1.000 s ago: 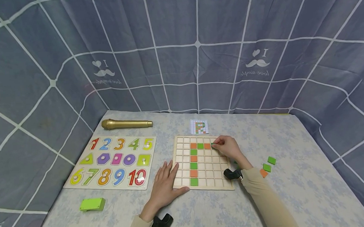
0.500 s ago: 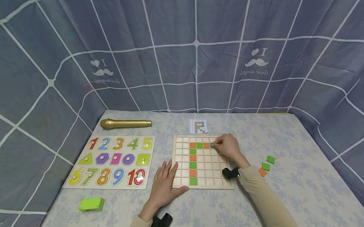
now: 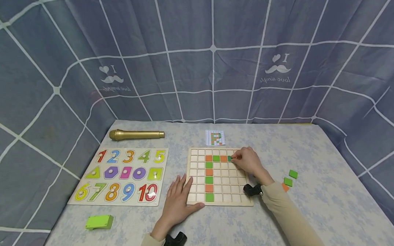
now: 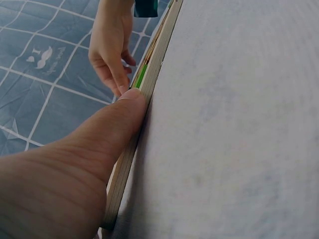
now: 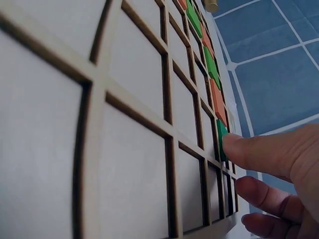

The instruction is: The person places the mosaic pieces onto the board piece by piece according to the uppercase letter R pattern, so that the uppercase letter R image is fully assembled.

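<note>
A wooden grid board (image 3: 223, 191) lies on the table, with green and orange square tiles forming a column and part of a row near its top. My left hand (image 3: 177, 204) rests on the board's left front corner, fingers spread; its thumb (image 4: 127, 107) lies on the front edge in the left wrist view. At the upper right of the grid, my right hand (image 3: 249, 161) pinches a green tile (image 5: 222, 137) at the cell beside an orange tile (image 5: 217, 102). That hand partly covers the green tile in the head view.
Loose green tiles (image 3: 293, 174) and an orange one (image 3: 285, 187) lie right of the board. A pattern card (image 3: 215, 137) lies behind it. Leftward are a number puzzle (image 3: 120, 177), a gold microphone (image 3: 137, 134) and a green block (image 3: 99, 222).
The right hand stays at the same cell with the green tile, its fingers shifting only slightly. The left hand keeps its place on the board's corner.
</note>
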`<state>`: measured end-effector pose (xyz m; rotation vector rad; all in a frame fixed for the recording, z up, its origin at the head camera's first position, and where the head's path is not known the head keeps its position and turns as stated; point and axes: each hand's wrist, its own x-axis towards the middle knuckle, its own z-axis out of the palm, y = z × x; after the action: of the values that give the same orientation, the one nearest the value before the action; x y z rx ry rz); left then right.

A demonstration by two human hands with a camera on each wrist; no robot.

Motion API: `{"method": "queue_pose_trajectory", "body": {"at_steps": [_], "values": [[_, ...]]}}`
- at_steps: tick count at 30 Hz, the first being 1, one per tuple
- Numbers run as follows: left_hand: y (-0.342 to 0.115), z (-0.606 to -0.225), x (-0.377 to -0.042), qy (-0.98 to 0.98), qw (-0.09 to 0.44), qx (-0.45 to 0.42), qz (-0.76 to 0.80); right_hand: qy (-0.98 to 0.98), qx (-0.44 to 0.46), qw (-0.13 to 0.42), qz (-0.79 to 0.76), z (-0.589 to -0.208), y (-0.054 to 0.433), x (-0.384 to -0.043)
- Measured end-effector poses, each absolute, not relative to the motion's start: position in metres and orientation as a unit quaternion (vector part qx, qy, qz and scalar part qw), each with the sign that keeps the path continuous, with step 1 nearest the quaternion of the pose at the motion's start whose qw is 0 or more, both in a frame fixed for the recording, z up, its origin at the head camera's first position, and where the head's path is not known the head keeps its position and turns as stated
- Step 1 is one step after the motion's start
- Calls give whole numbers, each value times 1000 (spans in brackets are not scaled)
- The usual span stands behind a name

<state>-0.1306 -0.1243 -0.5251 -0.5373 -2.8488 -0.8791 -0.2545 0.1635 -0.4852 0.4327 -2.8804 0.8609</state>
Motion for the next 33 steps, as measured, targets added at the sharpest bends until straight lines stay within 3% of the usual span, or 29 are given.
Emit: {"method": "queue_pose_trajectory", "body": {"at_steps": [15,33], "values": [[-123,-523,-131,-944,45,-171,-279,-933,177,53,308,-486,174,-248],[-124,-523,-130,-940,51,-175,-287,-896,109,261,342,-479,244,-226]]}}
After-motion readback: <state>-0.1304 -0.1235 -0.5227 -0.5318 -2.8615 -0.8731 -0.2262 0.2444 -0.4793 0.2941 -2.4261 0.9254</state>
